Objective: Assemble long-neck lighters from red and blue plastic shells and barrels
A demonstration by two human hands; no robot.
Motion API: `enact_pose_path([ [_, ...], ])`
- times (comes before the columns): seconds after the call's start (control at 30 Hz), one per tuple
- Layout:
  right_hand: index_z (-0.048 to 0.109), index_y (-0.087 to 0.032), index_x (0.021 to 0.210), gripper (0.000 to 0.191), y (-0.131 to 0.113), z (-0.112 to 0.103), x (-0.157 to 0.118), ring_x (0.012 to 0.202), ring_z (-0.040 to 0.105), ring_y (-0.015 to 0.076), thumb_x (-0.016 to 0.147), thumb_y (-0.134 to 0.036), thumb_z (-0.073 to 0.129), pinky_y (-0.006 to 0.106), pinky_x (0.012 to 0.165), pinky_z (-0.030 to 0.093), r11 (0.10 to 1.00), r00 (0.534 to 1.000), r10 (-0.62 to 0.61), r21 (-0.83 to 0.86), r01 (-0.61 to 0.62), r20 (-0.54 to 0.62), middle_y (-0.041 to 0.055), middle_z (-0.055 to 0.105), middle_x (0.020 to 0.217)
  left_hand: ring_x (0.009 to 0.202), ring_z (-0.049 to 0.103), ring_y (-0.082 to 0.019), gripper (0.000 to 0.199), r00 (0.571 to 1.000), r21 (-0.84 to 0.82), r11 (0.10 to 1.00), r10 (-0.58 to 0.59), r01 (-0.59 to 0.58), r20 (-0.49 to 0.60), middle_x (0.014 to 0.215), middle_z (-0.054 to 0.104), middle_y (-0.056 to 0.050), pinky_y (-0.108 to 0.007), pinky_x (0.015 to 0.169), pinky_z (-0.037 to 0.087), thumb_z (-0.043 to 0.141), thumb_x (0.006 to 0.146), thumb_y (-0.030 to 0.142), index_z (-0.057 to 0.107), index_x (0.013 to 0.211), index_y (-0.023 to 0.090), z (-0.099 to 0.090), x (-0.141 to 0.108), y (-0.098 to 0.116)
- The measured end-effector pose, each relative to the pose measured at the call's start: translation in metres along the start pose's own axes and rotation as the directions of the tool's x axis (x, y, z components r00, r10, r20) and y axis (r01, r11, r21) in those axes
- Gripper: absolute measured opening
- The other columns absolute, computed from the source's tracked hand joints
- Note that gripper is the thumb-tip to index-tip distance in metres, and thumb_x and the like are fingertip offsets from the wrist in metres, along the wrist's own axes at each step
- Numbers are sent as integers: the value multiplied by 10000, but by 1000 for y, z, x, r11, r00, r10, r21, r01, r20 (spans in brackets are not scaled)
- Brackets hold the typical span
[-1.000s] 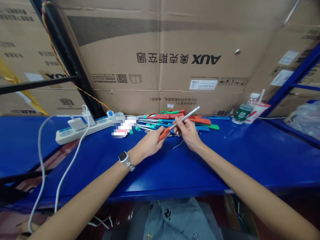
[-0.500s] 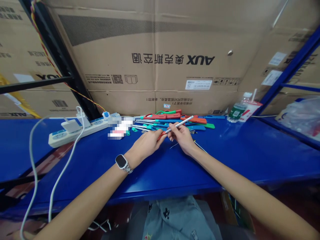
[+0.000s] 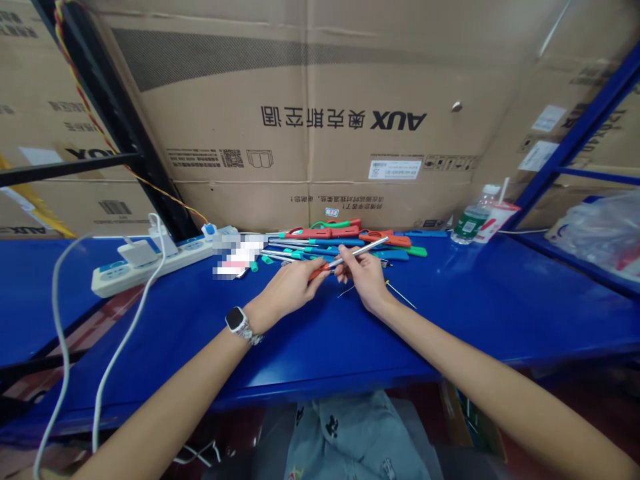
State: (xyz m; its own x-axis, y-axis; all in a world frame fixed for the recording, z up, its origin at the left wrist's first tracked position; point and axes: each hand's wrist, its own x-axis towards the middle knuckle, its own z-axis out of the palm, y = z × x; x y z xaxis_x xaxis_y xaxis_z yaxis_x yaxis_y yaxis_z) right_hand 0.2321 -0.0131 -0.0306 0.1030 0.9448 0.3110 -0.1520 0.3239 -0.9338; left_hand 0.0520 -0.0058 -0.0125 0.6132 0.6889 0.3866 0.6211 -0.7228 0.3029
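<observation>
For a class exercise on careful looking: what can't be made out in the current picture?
All in the head view:
- Orange handle: mostly hidden by the left hand.
- Metal tube: partly covered by the right hand.
- Pale item: pixelated.
- Red-and-white cup: partly behind the bottle.
- Plastic bag: cut off by the right edge.
- Box's smaller print: too small.

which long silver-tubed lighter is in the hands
The orange-handled lighter, held between the left hand and the right hand; the other coloured lighters lie piled beyond.
</observation>
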Motion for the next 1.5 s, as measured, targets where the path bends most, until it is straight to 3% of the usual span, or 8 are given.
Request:
enact_pose_path([
  [0.17, 661, -203, 716, 485, 0, 1, -2, 454, 570, 132, 754, -672, 774, 267, 460, 438, 1000, 1000, -15, 12, 15, -11, 9, 651, 560, 695, 661, -236, 193, 998, 125, 991, -48, 43, 43, 841, 708, -90, -317, 611, 429, 433, 1051, 270, 597, 988, 190, -4, 0, 11],
  [0.43, 673, -189, 696, 521, 2, 0, -3, 465, 549, 118, 673, -682, 840, 256, 472, 422, 994, 996, 81, 70, -84, 43, 0, 643, 560, 703, 692, -289, 354, 988, 387, 918, -127, 84, 86, 837, 721, -135, -353, 639, 469, 350, 1105, 366, 632, 1143, 155, -4, -2, 19],
  [0.73, 669, -193, 845, 485, 2, -9, -5, 532, 533, 123, 730, -645, 802, 263, 532, 401, 990, 978, 135, 26, -141, 162, -20, 628, 611, 691, 680, -250, 336, 985, 343, 936, -122, 74, 120, 812, 712, -106, -323, 619, 424, 353, 1112, 351, 626, 1067, 161, -9, -4, 10],
  [0.87, 654, -209, 838, 267, 3, -15, 1, 591, 531, 142, 814, -463, 733, 287, 595, 415, 986, 971, 50, -165, -11, 235, -19, 623, 643, 654, 633, -229, 293, 972, 336, 921, -228, 195, 60, 727, 655, -53, -312, 601, 371, 376, 1103, 347, 604, 1036, 177, -27, -18, -16],
  [0.97, 666, -204, 800, 137, 7, -8, 15, 655, 561, 160, 863, -326, 662, 306, 654, 437, 891, 948, -39, -419, 177, 317, 6, 663, 720, 645, 588, -216, 269, 960, 308, 911, -278, 276, -38, 707, 612, -43, -319, 614, 346, 395, 1088, 318, 595, 973, 180, -43, -32, -39],
  [1.13, 720, -183, 814, 123, 9, 31, 51, 859, 646, 204, 868, -124, 626, 330, 803, 467, 557, 847, -64, -685, 470, 528, 68, 750, 905, 562, 477, -179, 251, 939, 208, 917, -319, 340, -128, 679, 559, -17, -319, 599, 284, 418, 1075, 323, 597, 958, 191, -54, -42, -56],
  [1.27, 780, -203, 976, 163, 10, 63, 84, 1005, 689, 235, 936, -186, 622, 334, 882, 472, 316, 864, 121, -844, 433, 489, 79, 777, 1041, 561, 451, -178, 269, 919, 159, 907, -374, 390, -123, 676, 541, -16, -321, 601, 267, 422, 1061, 329, 586, 893, 199, -53, -43, -61],
  [1.5, 750, -212, 721, 90, 14, 100, 122, 939, 714, 300, 775, -230, 819, 366, 837, 501, 215, 872, 278, -911, 353, 403, 100, 758, 868, 601, 481, -188, 275, 930, 105, 928, -346, 358, -122, 679, 539, -14, -319, 607, 286, 445, 1054, 351, 543, 839, 210, -44, -45, -66],
])
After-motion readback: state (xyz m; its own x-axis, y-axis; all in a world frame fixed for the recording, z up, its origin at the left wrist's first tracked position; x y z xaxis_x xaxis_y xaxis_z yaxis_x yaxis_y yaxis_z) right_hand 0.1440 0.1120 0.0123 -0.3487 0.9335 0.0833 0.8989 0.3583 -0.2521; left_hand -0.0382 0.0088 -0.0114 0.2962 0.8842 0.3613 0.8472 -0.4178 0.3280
